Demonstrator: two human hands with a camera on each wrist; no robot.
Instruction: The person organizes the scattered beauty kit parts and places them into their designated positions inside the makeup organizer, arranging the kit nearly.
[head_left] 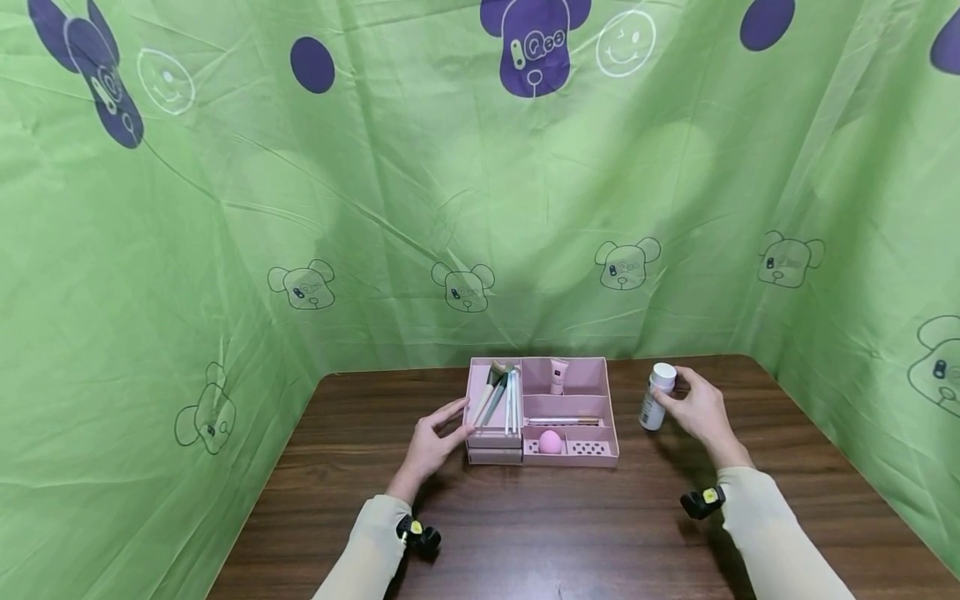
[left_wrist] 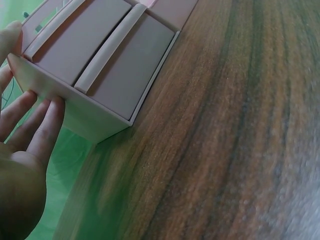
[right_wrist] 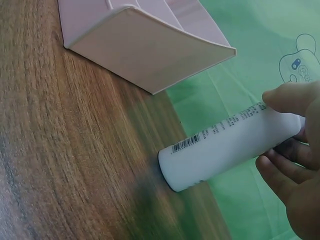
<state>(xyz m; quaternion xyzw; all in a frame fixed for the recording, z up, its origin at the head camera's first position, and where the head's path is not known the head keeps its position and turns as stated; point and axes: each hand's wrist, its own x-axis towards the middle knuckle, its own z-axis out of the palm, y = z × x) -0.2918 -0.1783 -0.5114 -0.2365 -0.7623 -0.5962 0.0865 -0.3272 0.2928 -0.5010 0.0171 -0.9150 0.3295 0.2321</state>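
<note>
A pink desk organizer (head_left: 570, 457) with drawers and open compartments stands near the back of the table. My left hand (head_left: 433, 442) touches its left side; in the left wrist view the fingertips (left_wrist: 54, 107) rest against the side wall, with the thumb at the top edge. To the right of the organizer, my right hand (head_left: 699, 410) grips a white bottle (head_left: 652, 410) near its cap, thumb on one side and fingers on the other. Printed text and a barcode show on the bottle (right_wrist: 220, 145) in the right wrist view. Its base is at or just above the table; I cannot tell which.
Several makeup brushes (head_left: 495, 396) lie in the organizer's left section. Its right compartments hold a small pink tube (head_left: 558, 377), a slim stick (head_left: 562, 421) and a pink sponge ball (head_left: 550, 442). A green printed curtain (head_left: 525, 208) hangs behind the wooden table (head_left: 555, 533).
</note>
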